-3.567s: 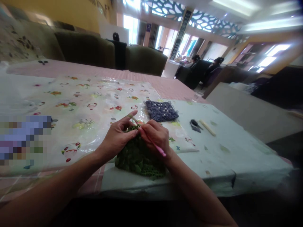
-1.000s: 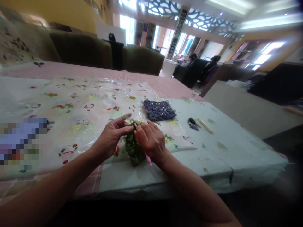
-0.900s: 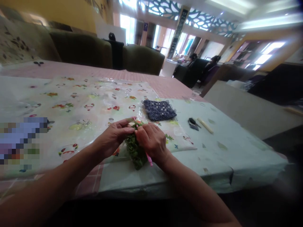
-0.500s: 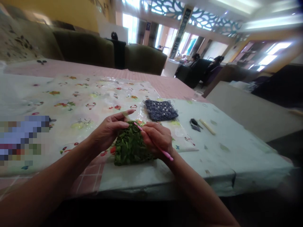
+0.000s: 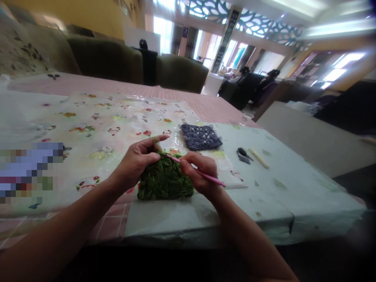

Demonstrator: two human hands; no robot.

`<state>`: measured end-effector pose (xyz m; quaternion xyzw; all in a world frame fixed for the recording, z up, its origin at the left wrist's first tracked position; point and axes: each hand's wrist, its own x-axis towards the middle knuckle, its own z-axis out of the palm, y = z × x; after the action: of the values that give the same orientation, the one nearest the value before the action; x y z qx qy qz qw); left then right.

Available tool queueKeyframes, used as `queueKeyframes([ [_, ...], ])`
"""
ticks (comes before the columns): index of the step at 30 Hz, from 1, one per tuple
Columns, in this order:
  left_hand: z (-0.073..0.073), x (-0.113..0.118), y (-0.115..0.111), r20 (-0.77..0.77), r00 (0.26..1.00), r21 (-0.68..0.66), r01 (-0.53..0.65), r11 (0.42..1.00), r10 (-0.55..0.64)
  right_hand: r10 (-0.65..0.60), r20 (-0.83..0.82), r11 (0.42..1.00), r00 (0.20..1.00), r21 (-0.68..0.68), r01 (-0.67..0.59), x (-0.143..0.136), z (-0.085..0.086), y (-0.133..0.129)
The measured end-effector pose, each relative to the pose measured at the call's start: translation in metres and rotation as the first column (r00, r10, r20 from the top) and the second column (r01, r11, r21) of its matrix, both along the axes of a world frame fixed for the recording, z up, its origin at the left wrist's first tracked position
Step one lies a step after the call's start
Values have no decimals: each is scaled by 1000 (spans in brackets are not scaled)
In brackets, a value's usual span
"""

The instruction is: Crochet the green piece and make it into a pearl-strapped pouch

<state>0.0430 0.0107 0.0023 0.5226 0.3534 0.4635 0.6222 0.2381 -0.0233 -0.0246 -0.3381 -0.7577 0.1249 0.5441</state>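
My left hand (image 5: 138, 160) pinches the top edge of a dark green crocheted piece (image 5: 166, 180), its index finger stretched out above. My right hand (image 5: 202, 172) grips a pink crochet hook (image 5: 213, 179), whose tip meets the piece's upper edge close to my left thumb. Leafy, raised stitches cover the green work, which hangs down at the table's near side. Beyond my hands lies a grey-blue crocheted piece (image 5: 201, 137) dotted with white beads. Whether a loop sits on the hook is too small to tell.
On the right side of the table (image 5: 282, 192) lie small black scissors (image 5: 243, 154) and a pale yellow stick (image 5: 258, 158). A clear cup (image 5: 247, 116) stands at the far edge. Dark armchairs (image 5: 182, 72) line the back, and people sit in the distance.
My right hand has shifted slightly right and turned, so the hook lies flatter. The green piece has swung a little left and spread more into view.
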Motion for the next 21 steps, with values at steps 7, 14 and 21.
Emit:
queueKeyframes([
  [7, -4, -5, 9, -16, 998, 47, -59, 997, 59, 78, 20, 997, 997, -21, -77, 9, 6, -1],
  [14, -14, -3, 12, 23, 993, 77, 115, 990, -117, 79, -182, 973, 980, -200, -116, 12, 4, 2],
  [21, -12, -6, 14, 16, 990, 127, 138, 982, -141, 41, -112, 989, 993, -137, -56, 12, 8, 2],
])
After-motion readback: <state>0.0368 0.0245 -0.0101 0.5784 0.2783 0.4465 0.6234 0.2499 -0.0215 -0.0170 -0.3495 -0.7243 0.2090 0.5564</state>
